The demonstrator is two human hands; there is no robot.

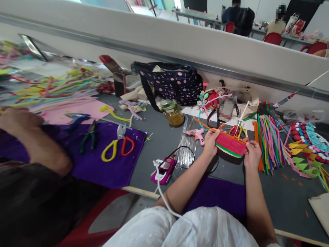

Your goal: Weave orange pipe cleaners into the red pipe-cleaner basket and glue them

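Between my two hands is a watermelon-slice shape (231,145), pink-red with a green and white curved lower edge, apparently built from pipe cleaners. My left hand (211,143) pinches its left corner, where an orange pipe cleaner runs along the top edge and sticks out to the left. At the right corner, the fingers of my right hand (253,153) close on it. Just left of my left hand lies a pink glue gun (196,134) on a bundle of clear glue sticks (187,154). To the right of my right hand is a pile of coloured pipe cleaners (272,144).
A co-worker's arm (43,147) rests at left, by scissors (118,143) and green pliers (88,140) on a purple mat (123,171). A purple device (164,171) with a white cable, a jar (171,113) and a dotted bag (174,82) stand on the table.
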